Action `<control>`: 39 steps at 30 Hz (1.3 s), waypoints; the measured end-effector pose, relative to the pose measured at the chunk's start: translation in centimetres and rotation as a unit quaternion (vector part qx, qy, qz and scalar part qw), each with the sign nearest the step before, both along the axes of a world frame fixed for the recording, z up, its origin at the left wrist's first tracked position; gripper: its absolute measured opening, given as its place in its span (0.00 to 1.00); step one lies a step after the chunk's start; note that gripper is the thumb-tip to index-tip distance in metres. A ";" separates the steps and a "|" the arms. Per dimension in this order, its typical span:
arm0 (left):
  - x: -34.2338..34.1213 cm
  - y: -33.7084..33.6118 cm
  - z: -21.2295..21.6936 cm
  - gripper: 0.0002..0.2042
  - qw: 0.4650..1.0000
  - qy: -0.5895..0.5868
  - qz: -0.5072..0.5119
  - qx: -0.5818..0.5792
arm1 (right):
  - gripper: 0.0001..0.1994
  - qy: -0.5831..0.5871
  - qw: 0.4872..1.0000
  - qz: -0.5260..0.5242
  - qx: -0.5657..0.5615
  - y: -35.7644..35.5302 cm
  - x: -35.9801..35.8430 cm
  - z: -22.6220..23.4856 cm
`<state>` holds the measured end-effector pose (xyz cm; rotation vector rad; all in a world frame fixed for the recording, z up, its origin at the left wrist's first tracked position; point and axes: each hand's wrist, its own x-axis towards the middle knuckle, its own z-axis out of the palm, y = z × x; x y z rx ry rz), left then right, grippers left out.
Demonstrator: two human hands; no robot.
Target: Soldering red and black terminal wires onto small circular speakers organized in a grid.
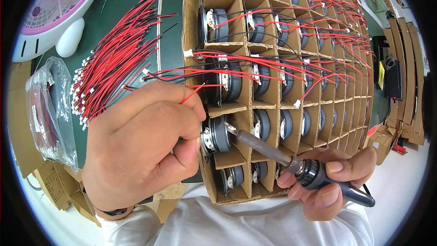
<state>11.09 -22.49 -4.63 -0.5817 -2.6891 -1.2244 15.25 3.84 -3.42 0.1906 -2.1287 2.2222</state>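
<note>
Clenching left hand (141, 141), centre-left, apparently around red wire (192, 94); grasping soldering iron (265, 148) in right hand (349, 167), lower right. Could burn left fingertips (193, 146) by slipping.

On the far left of the green table (88, 28) there is a white fan (54, 13) with a pink rim, partly cut by the view's edge. Nearer, also on the left, lies a clear plastic bag (51, 130). Brown cardboard (53, 184) is at the near left. On the right stand tall cardboard sheets (405, 68), beside a black device (390, 79). A small red object (400, 149) rests on the pale floor (403, 187).
</note>
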 end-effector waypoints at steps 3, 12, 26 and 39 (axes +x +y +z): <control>0.0 0.1 0.1 0.08 1.000 0.001 0.000 -0.001 | 0.19 -0.024 0.999 0.037 0.017 0.5 -0.3 0.6; 0.3 0.5 0.6 0.08 1.000 -0.010 0.004 0.005 | 0.20 -0.067 0.998 0.006 -0.015 0.9 0.2 0.7; 1.3 -0.3 1.1 0.10 0.991 0.082 0.000 0.109 | 0.15 0.000 1.000 0.020 0.004 1.7 0.5 0.4; 2.7 1.2 1.9 0.09 0.997 0.030 0.026 -0.072 | 0.20 0.040 0.968 0.229 0.093 2.2 -2.5 1.2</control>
